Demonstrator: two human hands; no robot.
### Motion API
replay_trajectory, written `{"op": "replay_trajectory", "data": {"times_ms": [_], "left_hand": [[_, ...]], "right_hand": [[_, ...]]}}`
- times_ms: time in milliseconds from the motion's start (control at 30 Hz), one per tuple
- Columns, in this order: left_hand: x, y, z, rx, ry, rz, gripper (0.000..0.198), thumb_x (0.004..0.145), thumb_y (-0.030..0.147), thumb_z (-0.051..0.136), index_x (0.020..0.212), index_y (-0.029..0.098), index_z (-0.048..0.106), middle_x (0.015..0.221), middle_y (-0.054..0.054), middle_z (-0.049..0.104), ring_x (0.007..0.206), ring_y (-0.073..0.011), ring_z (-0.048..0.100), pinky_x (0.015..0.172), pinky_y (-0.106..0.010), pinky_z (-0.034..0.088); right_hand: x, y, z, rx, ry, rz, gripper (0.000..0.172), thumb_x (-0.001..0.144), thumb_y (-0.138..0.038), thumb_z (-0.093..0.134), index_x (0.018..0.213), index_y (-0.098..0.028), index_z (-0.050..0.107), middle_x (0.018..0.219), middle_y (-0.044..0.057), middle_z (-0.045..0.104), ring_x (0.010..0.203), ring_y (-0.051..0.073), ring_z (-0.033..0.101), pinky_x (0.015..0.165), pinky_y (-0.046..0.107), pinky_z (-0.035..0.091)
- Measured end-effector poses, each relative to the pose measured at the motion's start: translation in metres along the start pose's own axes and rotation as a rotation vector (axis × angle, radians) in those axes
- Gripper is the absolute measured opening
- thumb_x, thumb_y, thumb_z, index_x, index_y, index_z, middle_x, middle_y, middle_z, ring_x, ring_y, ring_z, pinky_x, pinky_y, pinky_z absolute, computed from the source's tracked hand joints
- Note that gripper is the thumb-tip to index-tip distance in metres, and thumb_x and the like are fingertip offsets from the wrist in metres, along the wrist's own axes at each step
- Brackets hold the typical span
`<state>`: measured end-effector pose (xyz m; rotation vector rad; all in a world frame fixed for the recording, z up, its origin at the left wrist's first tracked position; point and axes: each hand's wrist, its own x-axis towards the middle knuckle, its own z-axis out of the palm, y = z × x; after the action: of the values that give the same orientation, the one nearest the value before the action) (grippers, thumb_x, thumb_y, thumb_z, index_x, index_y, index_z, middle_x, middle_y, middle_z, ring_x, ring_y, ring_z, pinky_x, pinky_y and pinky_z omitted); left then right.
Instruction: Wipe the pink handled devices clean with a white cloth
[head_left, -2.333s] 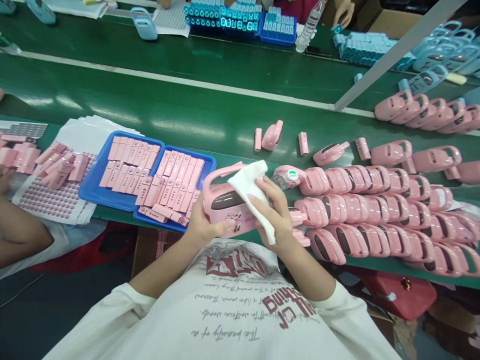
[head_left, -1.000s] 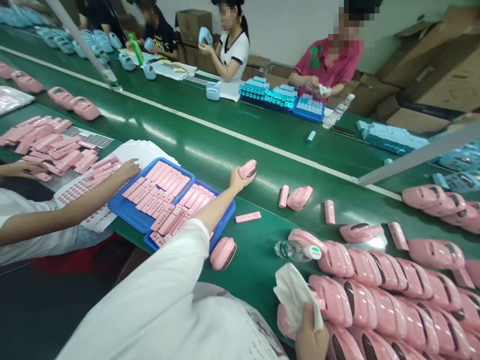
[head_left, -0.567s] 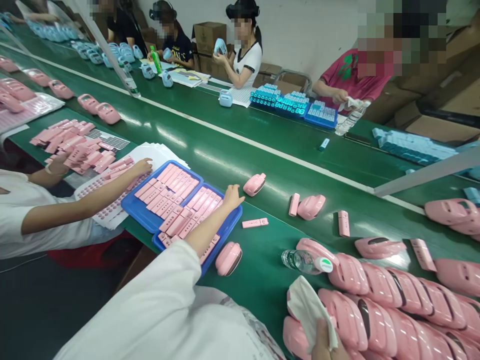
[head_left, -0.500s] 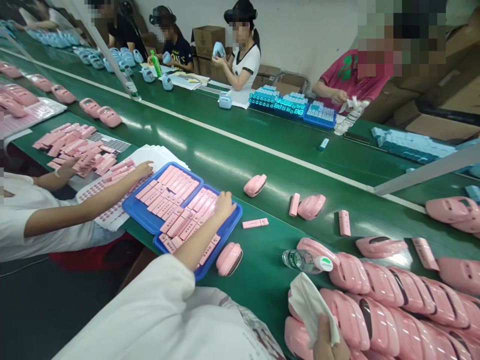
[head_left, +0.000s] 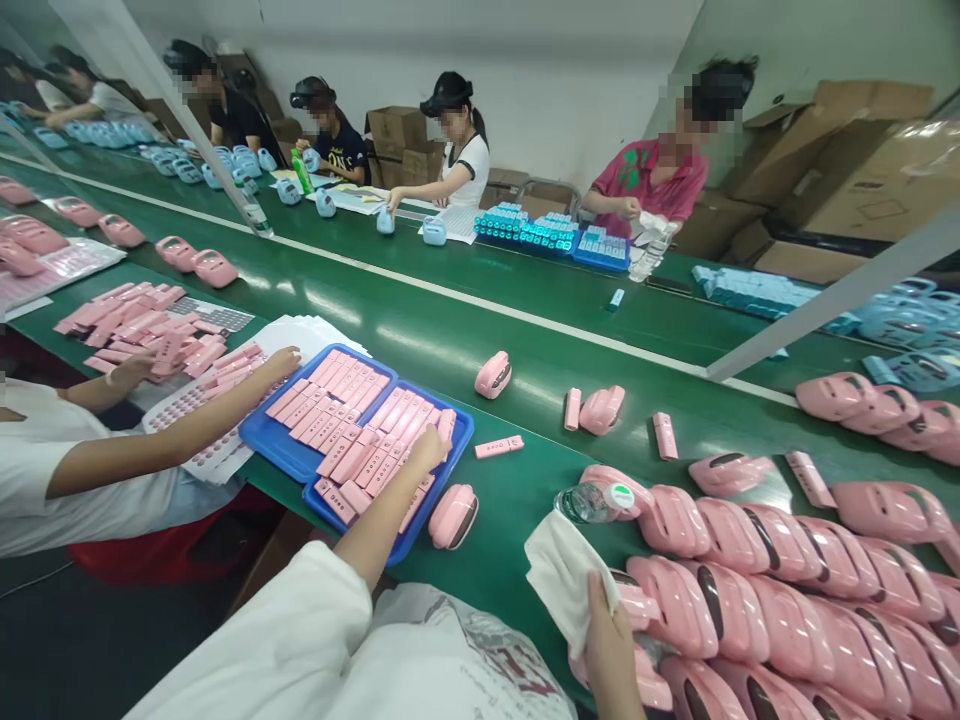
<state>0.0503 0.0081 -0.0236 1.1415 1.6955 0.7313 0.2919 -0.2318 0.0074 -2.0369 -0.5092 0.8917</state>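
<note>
My left hand (head_left: 429, 450) reaches into the right-hand blue tray (head_left: 466, 440). Its fingers are closed on a slim pink bar-shaped piece (head_left: 448, 424) that tilts up over the neighbouring pieces. Rows of similar pink bars (head_left: 352, 455), several with small dark marks along one face, fill much of both trays. A folded white cloth (head_left: 566, 580) is gripped by my right hand (head_left: 611, 640), at the left end of the rows of glossy pink shells (head_left: 739, 600). One pink shell with a dark window (head_left: 454, 515) rests beside the tray.
A clear bottle (head_left: 589, 502) lies by the shells. Pink bars and shells are spread on the green table (head_left: 420, 300). At left, a co-worker's arms (head_left: 172, 430) extend over a pile of pink bars and white sheets. Across the table, several people handle blue parts.
My left hand has drawn back slightly toward me within the tray, and the pink bar now shows at its fingers. My right hand has moved left and up with the cloth.
</note>
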Motion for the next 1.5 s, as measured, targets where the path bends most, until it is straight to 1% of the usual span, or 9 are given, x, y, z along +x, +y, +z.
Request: {"op": "replay_trajectory", "data": {"times_ms": [233,500,633,867,1033,1133,1333,1400,1500], "left_hand": [[-0.067,0.036,-0.026,-0.206,-0.295,0.103,0.029,0.073,0.031,0.062,0.097,0.020,0.049,0.066,0.003,0.057,0.052,-0.0137,0.056,0.056,-0.028,0.045],[-0.132,0.056,0.002,-0.683,-0.615,0.052,0.059,0.074,0.074,0.054,0.094,0.019,0.061,0.067,-0.001,0.060,0.042,-0.0094,0.047,0.039,-0.023,0.031],[-0.133,0.049,-0.001,-0.719,-0.734,-0.080,0.088,0.065,0.091,0.038,0.105,0.016,0.063,0.061,-0.005,0.060,0.051,-0.0175,0.057,0.041,-0.026,0.036],[-0.147,0.049,-0.002,-0.683,-0.820,0.019,0.053,0.069,0.065,0.069,0.090,0.021,0.049,0.060,0.006,0.053,0.032,-0.0043,0.039,0.032,-0.018,0.021],[-0.162,0.057,0.014,-0.735,-0.691,-0.019,0.045,0.073,0.057,0.069,0.084,0.017,0.052,0.070,0.000,0.060,0.051,-0.0098,0.057,0.041,-0.020,0.039],[-0.172,0.060,0.029,-0.756,-0.595,-0.100,0.047,0.068,0.057,0.074,0.083,0.016,0.057,0.072,-0.001,0.062,0.058,-0.0110,0.058,0.048,-0.022,0.044],[-0.192,0.067,0.058,-0.874,-0.651,-0.259,0.056,0.065,0.074,0.064,0.077,0.019,0.062,0.063,-0.004,0.061,0.059,-0.0188,0.061,0.049,-0.030,0.047],[-0.199,0.070,0.063,-0.899,-0.714,-0.280,0.058,0.071,0.076,0.055,0.078,0.019,0.063,0.065,-0.005,0.062,0.060,-0.0201,0.062,0.050,-0.032,0.049],[-0.213,0.077,0.072,-0.859,-0.744,-0.254,0.049,0.073,0.067,0.063,0.075,0.019,0.058,0.054,0.001,0.053,0.041,-0.0109,0.048,0.034,-0.023,0.035]], "right_hand": [[0.009,-0.033,0.027,0.125,-0.156,0.129,0.077,0.065,-0.077,0.057,0.103,-0.011,0.066,0.101,0.014,0.073,0.101,0.032,0.068,0.080,0.038,0.057],[0.008,-0.106,0.084,-0.095,-0.243,-1.376,0.042,0.096,-0.034,0.036,0.126,-0.017,0.059,0.132,0.015,0.060,0.134,0.027,0.046,0.107,0.050,0.042],[-0.008,-0.088,0.096,-0.296,-0.331,-1.682,0.039,0.093,-0.022,0.040,0.126,-0.016,0.059,0.127,0.012,0.065,0.135,0.022,0.045,0.111,0.046,0.038],[0.039,-0.108,0.062,0.277,-0.087,-0.597,0.055,0.088,-0.059,0.044,0.109,-0.013,0.067,0.107,0.016,0.072,0.103,0.027,0.068,0.088,0.044,0.055],[0.041,-0.108,0.039,0.448,0.003,-0.267,0.064,0.085,-0.063,0.046,0.118,-0.010,0.060,0.110,0.014,0.071,0.098,0.024,0.070,0.081,0.036,0.058],[0.025,-0.098,0.033,0.271,-0.169,-0.511,0.056,0.089,-0.059,0.044,0.110,-0.011,0.066,0.107,0.014,0.072,0.103,0.028,0.068,0.082,0.039,0.058],[0.002,-0.068,0.017,-0.149,-0.489,-1.512,0.043,0.094,-0.029,0.038,0.131,-0.018,0.056,0.134,0.013,0.059,0.139,0.025,0.038,0.110,0.048,0.039],[0.004,-0.060,0.003,-0.153,-0.595,-1.551,0.040,0.093,-0.031,0.041,0.128,-0.020,0.059,0.129,0.012,0.063,0.136,0.023,0.044,0.110,0.047,0.039],[0.021,-0.057,-0.024,0.118,-0.478,-1.030,0.045,0.087,-0.055,0.051,0.108,-0.020,0.071,0.112,0.012,0.072,0.116,0.027,0.062,0.101,0.044,0.048]]}}
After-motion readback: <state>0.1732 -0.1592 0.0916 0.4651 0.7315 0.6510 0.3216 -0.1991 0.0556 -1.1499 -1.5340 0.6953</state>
